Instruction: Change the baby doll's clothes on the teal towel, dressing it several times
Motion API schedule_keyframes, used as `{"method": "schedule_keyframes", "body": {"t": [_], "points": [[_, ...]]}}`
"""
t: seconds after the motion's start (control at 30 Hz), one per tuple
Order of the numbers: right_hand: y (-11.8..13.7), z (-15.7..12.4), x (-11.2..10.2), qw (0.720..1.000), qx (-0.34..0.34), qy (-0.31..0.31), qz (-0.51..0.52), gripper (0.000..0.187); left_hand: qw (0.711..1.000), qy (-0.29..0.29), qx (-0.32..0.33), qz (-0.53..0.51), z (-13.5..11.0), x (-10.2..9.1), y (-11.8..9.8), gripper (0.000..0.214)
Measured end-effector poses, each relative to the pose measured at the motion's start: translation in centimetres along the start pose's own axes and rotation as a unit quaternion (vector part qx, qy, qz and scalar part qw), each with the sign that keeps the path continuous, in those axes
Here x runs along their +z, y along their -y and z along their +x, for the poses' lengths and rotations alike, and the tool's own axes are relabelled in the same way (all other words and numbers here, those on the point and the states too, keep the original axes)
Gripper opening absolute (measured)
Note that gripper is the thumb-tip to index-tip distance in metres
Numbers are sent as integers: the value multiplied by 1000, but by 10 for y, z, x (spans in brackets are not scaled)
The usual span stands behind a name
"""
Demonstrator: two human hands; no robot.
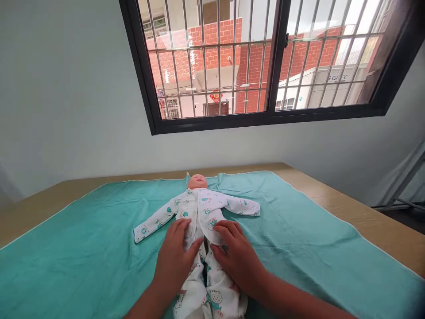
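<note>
A baby doll (198, 181) lies on its back, head away from me, dressed in a white printed baby jacket (189, 204) and matching trousers (217, 294). Both sleeves are spread out sideways. The jacket's front edges part slightly above the waist. My left hand (174, 252) rests at the jacket's lower left side, fingers on the cloth and thumb spread toward the middle. At the lower right flap, my right hand (237, 252) has bent fingers over the cloth and its thumb by the hem. Its grip underneath is partly hidden.
A green cloth (83, 248) with a pale edge lies under the doll on a wooden table (318, 195). Behind stand a white wall (76, 97) and a dark-framed barred window (212, 124). A metal frame (403, 177) is at the far right.
</note>
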State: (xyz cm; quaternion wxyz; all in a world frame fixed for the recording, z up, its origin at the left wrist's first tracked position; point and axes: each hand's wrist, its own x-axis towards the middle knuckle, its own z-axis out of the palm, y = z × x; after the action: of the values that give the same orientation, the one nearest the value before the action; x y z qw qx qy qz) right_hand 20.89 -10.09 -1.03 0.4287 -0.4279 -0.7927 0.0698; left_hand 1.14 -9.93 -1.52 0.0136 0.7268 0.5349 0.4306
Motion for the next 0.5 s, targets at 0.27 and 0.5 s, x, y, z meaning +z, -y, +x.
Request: {"method": "schedule_keyframes", "body": {"t": [0.27,0.5], "points": [[13,30,1,966,-69,102,-229,4,995,-20,-6,101,16,4,-11,12],[28,61,2,938,-21,195,-285,16,999,-37,-30,9,14,0,-11,19]]}}
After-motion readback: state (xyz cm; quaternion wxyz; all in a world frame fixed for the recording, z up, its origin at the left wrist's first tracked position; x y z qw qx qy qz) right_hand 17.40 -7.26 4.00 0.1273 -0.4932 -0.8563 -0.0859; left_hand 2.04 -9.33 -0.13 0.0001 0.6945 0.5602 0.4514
